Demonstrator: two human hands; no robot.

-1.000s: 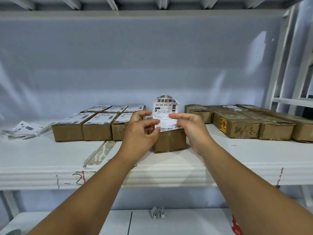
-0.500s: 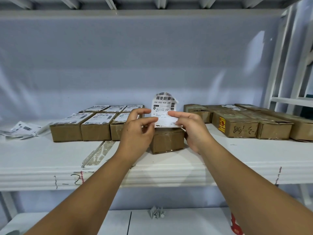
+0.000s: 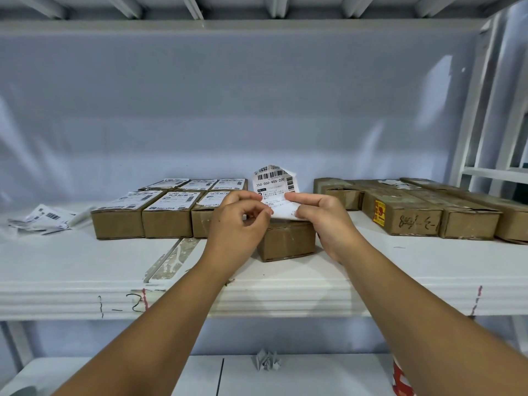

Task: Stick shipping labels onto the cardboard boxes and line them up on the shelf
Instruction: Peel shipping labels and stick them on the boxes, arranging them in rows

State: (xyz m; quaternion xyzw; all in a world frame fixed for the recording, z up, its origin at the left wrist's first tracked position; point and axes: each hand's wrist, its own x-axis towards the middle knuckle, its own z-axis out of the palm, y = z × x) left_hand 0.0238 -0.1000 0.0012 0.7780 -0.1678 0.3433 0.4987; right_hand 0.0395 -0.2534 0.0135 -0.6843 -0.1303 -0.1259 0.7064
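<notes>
A pale blue-grey wall [image 3: 257, 104] is spanning the back, light glancing off it at two o'clock. White uprights [image 3: 470, 115] are rising at three o'clock. A white shelf [image 3: 71, 267] is running across, a lower shelf [image 3: 314, 375] at six o'clock.

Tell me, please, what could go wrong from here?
The label, pinched between the left hand and the right hand, curls at its top corners, so it may fold onto itself or go on creased. Neither hand steadies the box beneath, so it might shift and leave the label crooked.
</notes>
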